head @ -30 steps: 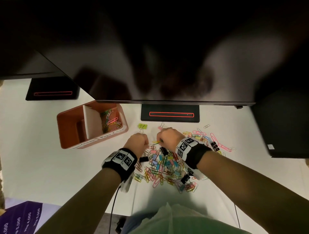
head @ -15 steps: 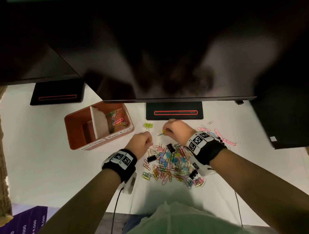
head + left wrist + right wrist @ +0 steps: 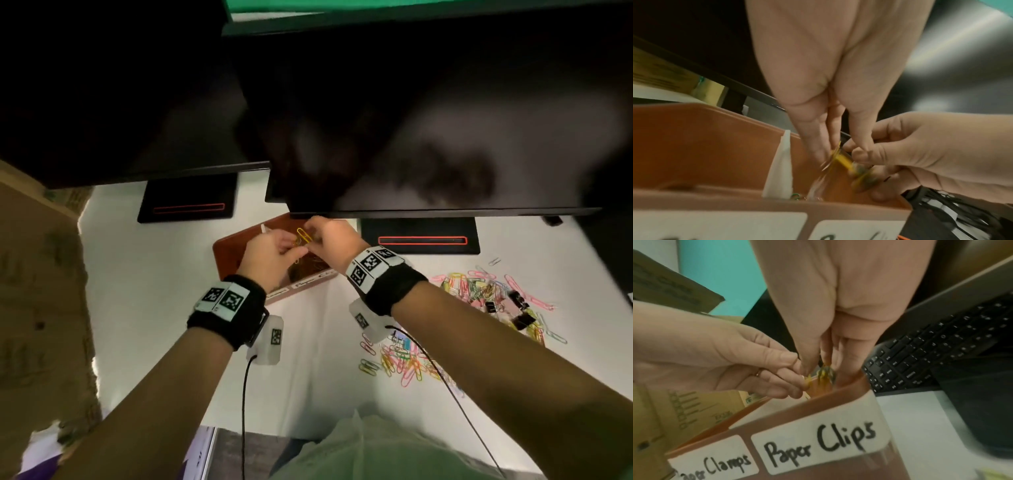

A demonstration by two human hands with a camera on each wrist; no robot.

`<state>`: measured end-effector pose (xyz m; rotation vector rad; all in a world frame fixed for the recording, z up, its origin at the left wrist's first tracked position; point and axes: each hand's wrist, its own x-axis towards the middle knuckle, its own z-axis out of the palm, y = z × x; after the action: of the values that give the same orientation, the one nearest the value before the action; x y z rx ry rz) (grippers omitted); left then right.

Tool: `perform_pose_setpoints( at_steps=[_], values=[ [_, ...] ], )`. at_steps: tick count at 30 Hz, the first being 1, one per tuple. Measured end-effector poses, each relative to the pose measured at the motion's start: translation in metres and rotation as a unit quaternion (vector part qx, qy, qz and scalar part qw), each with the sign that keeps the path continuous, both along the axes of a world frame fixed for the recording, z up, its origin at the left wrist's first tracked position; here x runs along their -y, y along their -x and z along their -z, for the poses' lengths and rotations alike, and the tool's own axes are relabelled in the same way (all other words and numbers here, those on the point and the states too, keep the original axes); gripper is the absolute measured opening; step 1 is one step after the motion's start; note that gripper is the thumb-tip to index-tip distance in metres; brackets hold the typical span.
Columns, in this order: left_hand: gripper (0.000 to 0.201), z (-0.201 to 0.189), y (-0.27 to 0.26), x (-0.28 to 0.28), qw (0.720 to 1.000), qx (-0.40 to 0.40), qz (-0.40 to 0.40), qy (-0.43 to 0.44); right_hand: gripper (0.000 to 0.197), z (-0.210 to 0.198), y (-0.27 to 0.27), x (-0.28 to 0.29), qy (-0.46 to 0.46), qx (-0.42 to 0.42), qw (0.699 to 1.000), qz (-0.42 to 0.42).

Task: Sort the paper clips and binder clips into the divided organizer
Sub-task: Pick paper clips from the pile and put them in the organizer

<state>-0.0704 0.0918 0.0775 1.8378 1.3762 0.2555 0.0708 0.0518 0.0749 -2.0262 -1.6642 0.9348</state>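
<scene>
The brown divided organizer (image 3: 227, 255) stands under both hands; its white divider (image 3: 780, 170) splits it, and the front labels read "Paper Clamps" and "Paper Clips" (image 3: 818, 444). My left hand (image 3: 291, 248) and right hand (image 3: 313, 236) meet above the right compartment. Together they pinch a small tangle of yellow paper clips (image 3: 303, 236). In the left wrist view my left hand (image 3: 835, 152) pinches one end of the yellow clips (image 3: 842, 160). In the right wrist view my right hand (image 3: 822, 368) pinches the bunch (image 3: 825, 374). More paper clips (image 3: 795, 196) lie in that compartment.
Loose coloured paper clips (image 3: 404, 359) and black binder clips (image 3: 520, 320) lie on the white table at the right. Dark monitors overhang the organizer, with their stands (image 3: 186, 204) (image 3: 419, 238) behind it. A cardboard box (image 3: 41, 274) stands left, a keyboard (image 3: 941, 353) right.
Both hands have left the pile and moved left and away, to above the organizer's right compartment, carrying yellow paper clips. The head view has swung left with them.
</scene>
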Motion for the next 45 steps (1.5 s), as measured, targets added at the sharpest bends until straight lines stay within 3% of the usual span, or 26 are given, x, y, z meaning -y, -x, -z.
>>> perform_pose_setpoints(
  at_steps=[3,5,8,11,14,21,30,33,37,41,45],
  values=[
    [0.043,0.002,0.002,0.004,0.998,-0.025,0.051,-0.023,0.039,0.002,-0.003,0.011,-0.017,-0.036,0.999,0.005],
    [0.037,-0.003,0.004,0.016,0.995,0.013,0.078,-0.057,0.031,0.002,-0.015,0.029,-0.062,-0.065,0.996,0.017],
    [0.027,-0.005,0.0,0.045,0.988,0.063,0.132,-0.048,0.017,0.011,-0.042,0.064,-0.075,-0.027,0.997,0.025],
    [0.024,0.017,-0.013,0.072,0.976,0.036,0.216,-0.016,0.024,0.022,-0.066,0.099,0.052,0.058,0.997,-0.007],
    [0.03,0.044,-0.031,0.094,0.957,-0.029,0.287,0.012,0.034,0.035,-0.077,0.124,0.163,0.122,0.977,-0.063],
    [0.063,0.079,-0.062,0.123,0.96,-0.099,0.262,0.028,0.038,0.065,-0.074,0.139,0.145,0.141,0.976,-0.078],
    [0.058,0.076,-0.053,0.106,0.978,-0.024,0.198,0.065,0.023,0.077,-0.092,0.135,0.116,0.078,0.986,-0.089],
    [0.047,0.071,-0.046,0.102,0.983,-0.016,0.178,0.045,0.021,0.079,-0.104,0.137,0.087,0.08,0.992,-0.043],
    [0.041,0.076,-0.036,0.104,0.971,-0.056,0.232,-0.03,0.03,0.069,-0.115,0.13,0.108,0.124,0.986,-0.025],
    [0.046,0.075,-0.028,0.121,0.958,-0.056,0.28,-0.031,0.039,0.064,-0.099,0.131,0.086,0.12,0.985,-0.094],
    [0.075,0.085,-0.024,0.138,0.938,-0.126,0.321,-0.019,0.051,0.07,-0.076,0.126,0.126,0.176,0.956,-0.197]
  ],
)
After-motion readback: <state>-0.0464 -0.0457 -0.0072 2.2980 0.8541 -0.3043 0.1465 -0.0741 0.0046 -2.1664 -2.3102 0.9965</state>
